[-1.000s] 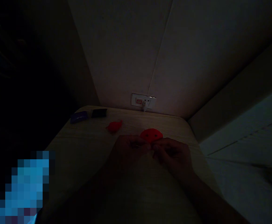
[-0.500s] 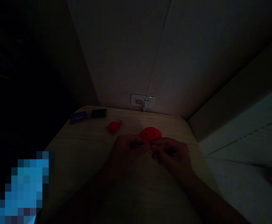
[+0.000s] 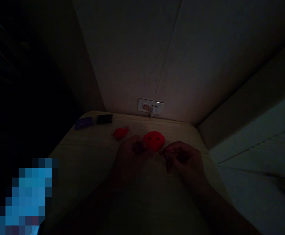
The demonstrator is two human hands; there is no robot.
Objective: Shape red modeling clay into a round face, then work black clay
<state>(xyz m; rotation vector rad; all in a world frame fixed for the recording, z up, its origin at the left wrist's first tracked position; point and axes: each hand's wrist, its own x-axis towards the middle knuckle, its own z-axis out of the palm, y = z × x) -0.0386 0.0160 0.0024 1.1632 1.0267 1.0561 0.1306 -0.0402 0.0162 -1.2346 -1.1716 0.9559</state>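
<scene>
A red, rounded, clay-like piece (image 3: 154, 141) with two dark dots shows in the middle of the head view, low over the wooden table (image 3: 142, 209). My left hand (image 3: 132, 156) is closed on its lower left edge, between thumb and fingers. Just right of the piece, my right hand (image 3: 182, 158) has thumb and fingertips pinched together, apart from the red edge. Whether a small bit sits in that pinch is too dark to tell. Left of the piece lies a smaller red lump (image 3: 120, 133) with a pointed end.
A purple packet (image 3: 83, 123) and a black packet (image 3: 104, 119) lie at the table's back left. Behind the table, the wall carries a socket plate (image 3: 150, 106) with a plug in it. A blurred bright blue patch (image 3: 32, 192) fills the lower left.
My right hand has moved a little right, away from the red piece. The piece has shifted slightly left with my left hand, and more of its lower part shows.
</scene>
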